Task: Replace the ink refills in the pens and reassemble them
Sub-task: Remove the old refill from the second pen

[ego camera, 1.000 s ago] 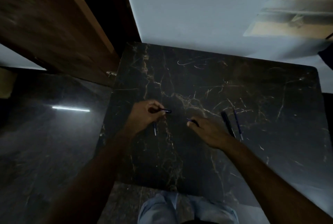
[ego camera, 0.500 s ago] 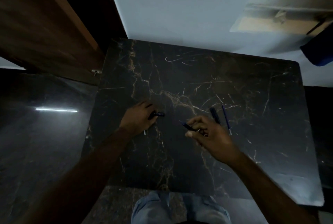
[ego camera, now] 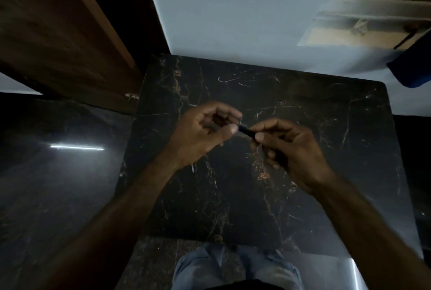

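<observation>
Both hands are raised together above the middle of the dark marble table (ego camera: 326, 173). My right hand (ego camera: 289, 150) pinches a dark pen barrel (ego camera: 246, 130) that points left toward my left hand (ego camera: 200, 131). The left thumb and fingers close around the barrel's left end; whatever small pen part they hold is hidden in the curled fingers. A thin pale refill tip (ego camera: 192, 168) pokes out on the table from under my left wrist. The pen and refill that lay to the right are hidden behind my right hand.
The table stands against a pale wall (ego camera: 233, 10). A brown wooden door (ego camera: 58, 33) is at the left, with glossy dark floor (ego camera: 58, 173) beside the table. A blue object (ego camera: 415, 70) is at the right edge. My knees in grey trousers (ego camera: 233, 266) are below the table's near edge.
Both hands lifted off the table and came together. The right hand picked up the dark barrel and brought it to the left hand's fingertips.
</observation>
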Demonstrator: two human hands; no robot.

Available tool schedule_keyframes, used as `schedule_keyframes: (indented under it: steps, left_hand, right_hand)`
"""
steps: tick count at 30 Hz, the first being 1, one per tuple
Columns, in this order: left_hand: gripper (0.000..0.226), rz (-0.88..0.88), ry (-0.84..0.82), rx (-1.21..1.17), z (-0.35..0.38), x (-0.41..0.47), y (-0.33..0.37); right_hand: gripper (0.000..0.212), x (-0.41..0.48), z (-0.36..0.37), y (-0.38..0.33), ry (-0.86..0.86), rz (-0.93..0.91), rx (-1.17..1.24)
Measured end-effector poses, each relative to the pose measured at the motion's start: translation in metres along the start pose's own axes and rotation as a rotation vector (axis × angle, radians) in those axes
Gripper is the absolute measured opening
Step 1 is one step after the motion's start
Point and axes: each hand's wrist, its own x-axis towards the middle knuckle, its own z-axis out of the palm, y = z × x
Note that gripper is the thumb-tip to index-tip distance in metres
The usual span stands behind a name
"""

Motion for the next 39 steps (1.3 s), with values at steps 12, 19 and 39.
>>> schedule_keyframes:
  steps: [12,19,39]
  left_hand:
    - [0.015,0.429,-0.059,0.576,-0.006,0.016,0.086]
    - [0.029,0.407,0.011,0.602,0.020,0.008,0.119]
    - [0.029,0.032,0.163,-0.350,0.008,0.021,0.106]
  right_hand:
    - [0.020,0.002,-0.016,-0.047,-0.085,-0.047,0.157]
    - [0.014,-0.011,-0.028,-0.084,-0.127,-0.391,-0.087]
    - [0.024,0.001,-0.005,-0.113,-0.035,-0.549,-0.182]
